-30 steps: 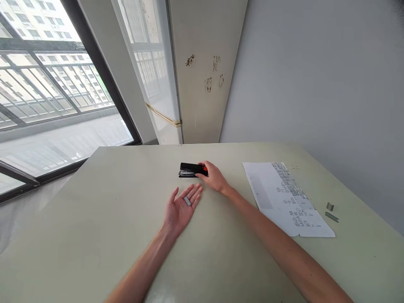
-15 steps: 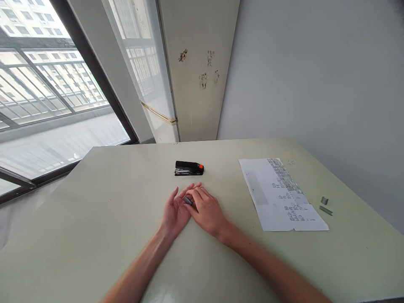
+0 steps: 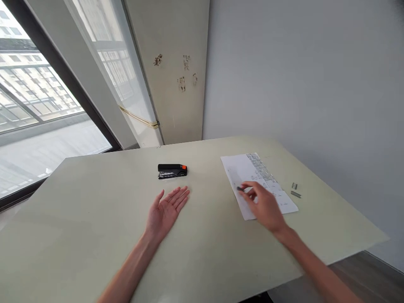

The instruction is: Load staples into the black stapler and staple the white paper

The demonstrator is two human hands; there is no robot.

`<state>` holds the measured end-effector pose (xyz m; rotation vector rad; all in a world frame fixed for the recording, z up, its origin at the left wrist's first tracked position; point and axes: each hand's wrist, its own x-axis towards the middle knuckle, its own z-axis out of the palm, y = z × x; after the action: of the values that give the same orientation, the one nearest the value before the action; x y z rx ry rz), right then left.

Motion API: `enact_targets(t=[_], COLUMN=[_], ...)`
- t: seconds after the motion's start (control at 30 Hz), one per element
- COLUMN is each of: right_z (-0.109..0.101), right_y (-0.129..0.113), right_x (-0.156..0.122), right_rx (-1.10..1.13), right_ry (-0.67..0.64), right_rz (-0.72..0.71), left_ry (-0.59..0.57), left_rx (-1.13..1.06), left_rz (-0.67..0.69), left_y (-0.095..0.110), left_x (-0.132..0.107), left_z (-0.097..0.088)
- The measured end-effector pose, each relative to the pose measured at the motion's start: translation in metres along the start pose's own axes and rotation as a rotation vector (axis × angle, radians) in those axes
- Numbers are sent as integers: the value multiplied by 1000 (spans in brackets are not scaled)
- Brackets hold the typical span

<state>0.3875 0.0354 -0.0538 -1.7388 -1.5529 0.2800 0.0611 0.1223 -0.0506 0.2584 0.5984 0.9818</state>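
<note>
Partly hidden paper (image 3: 238, 169) behind right hand (image 3: 267, 208), blurred strip (image 3: 240, 189) in its pinch, left hand (image 3: 164, 215) spread.

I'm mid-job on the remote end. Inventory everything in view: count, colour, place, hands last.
stapler: 1, black with orange patch, table's far middle
printed paper: 1 visible sheet, white, right part of table
staple strips: 2, grey, right of the paper
small piece: 1, dark, in right fingers, blurred
table: 1, pale green, foreground
tall cabinet or fridge: 1, cream and white, behind table
wall: 1, grey, right
window: 1, dark-framed, left
floor: grey-brown, lower right
left hand: 1, palm up, stapler's near side
right hand: 1, over the paper
</note>
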Motion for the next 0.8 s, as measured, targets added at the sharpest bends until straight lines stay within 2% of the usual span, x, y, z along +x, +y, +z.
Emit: enact_targets(t=[0.1,0.17,0.23,0.33,0.47,0.6,0.7,0.8], right_z=[-43,-65,-79,-85,-78,-74,-75,-72], right_y=[61,96,124,149,162,163,154,134], right_x=[5,8,10,11,11,7,-1,-16], right_rx=[-186,-301,-383,-445,-484,-502,-493,-425], right_ry=[118,173,186,177,170,202,200,164], right_rz=[125,160,164,177,151,126,84,20], left_ry=[80,120,145,174,209,216,207,197], left_rx=[9,22,36,54,55,42,37,38], left_rz=[12,21,30,37,41,46,45,48], left_y=[2,2,2,2,3,4,5,5], left_x=[0,0,-1,-2,-2,-3,-4,-4], left_z=[5,8,10,13,15,15,15,16])
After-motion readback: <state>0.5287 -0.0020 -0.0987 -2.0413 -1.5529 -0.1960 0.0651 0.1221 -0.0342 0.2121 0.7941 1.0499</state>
